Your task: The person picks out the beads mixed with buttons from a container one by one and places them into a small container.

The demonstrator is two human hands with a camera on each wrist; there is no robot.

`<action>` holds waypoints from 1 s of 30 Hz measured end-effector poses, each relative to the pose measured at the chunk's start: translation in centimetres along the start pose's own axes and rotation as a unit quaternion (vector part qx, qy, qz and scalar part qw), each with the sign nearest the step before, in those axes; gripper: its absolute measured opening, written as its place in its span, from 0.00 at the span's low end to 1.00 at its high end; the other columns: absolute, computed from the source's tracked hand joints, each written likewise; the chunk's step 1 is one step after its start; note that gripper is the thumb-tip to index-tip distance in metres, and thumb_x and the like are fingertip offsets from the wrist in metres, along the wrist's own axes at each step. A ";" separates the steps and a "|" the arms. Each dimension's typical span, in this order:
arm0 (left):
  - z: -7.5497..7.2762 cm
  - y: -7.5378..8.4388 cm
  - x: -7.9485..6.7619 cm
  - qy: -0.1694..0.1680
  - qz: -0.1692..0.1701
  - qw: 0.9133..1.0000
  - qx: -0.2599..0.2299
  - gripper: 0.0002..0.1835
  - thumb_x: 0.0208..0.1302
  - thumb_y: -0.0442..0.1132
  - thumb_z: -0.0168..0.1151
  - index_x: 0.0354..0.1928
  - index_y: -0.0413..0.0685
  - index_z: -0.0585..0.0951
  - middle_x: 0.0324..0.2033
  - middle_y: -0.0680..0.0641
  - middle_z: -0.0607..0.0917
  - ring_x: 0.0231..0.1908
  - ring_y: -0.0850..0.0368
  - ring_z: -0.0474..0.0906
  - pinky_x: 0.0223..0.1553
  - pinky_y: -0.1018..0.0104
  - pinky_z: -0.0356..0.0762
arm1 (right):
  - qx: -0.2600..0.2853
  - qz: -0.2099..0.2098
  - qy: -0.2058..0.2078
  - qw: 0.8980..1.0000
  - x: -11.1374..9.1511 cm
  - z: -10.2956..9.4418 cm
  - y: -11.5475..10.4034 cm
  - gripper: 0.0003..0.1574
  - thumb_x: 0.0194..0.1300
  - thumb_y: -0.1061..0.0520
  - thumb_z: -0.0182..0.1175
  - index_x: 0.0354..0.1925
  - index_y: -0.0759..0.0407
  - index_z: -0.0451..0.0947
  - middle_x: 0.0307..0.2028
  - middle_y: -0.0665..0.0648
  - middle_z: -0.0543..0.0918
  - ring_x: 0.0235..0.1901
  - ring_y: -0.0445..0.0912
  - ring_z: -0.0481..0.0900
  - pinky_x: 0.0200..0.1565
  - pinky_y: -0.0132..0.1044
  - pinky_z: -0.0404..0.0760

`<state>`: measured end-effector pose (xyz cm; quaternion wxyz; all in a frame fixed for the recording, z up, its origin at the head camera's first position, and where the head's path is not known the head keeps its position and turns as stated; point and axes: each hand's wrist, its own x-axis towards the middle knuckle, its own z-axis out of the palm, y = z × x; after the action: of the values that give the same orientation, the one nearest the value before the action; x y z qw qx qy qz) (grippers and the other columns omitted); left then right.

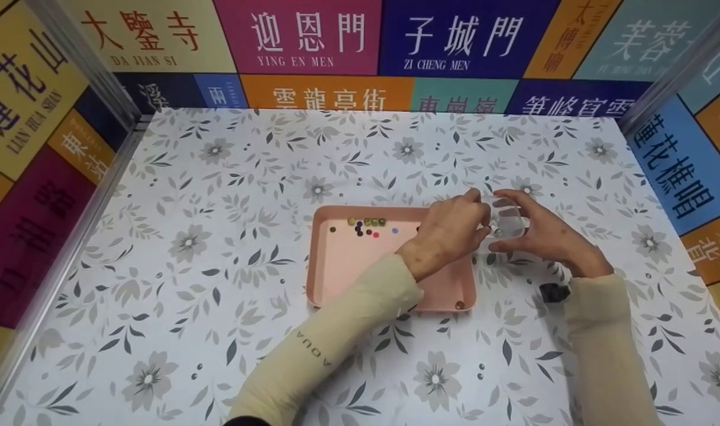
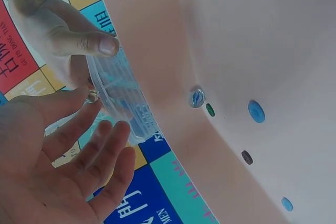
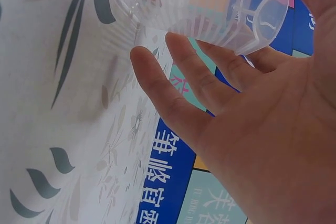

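Note:
My right hand [image 1: 543,234] holds a clear ribbed plastic box [image 1: 509,222] to the right of the tray, thumb on one side and fingers spread along the other. At the side of the box my left hand [image 1: 454,223] pinches a small glass marble [image 2: 92,96] between thumb and forefinger, the other fingers loosely bent. My left forearm crosses a pink tray [image 1: 313,260] and hides part of it. A glass marble with a blue swirl [image 2: 197,97] lies by the tray's wall, near a bright blue disc [image 2: 256,111].
Along the tray's far side lie several greenish marbles [image 1: 375,222], with small dark, red and blue pieces close by. A brown marble [image 1: 459,305] sits in the near right corner. Lettered panels [image 1: 300,35] enclose the flower-patterned table [image 1: 188,242] at the back and sides.

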<state>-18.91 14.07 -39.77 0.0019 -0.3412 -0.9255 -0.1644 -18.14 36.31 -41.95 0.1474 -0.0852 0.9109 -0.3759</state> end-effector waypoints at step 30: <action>-0.1 -0.4 0.1 -0.031 -0.014 0.999 -0.021 0.14 0.73 0.48 0.64 0.56 0.56 0.86 0.54 0.52 0.81 0.48 0.56 0.86 0.48 0.63 0.85 | 0.003 0.021 -0.003 1.000 0.2 -0.1 0.2 0.68 0.54 0.49 0.81 0.82 0.47 0.51 0.78 0.66 0.61 0.78 0.72 0.56 0.71 0.72 0.61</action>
<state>-19.27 13.78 -39.83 -0.0366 -0.3329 -0.9262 -0.1734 -18.35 36.42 -42.07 0.1586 -0.0665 0.9109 -0.3751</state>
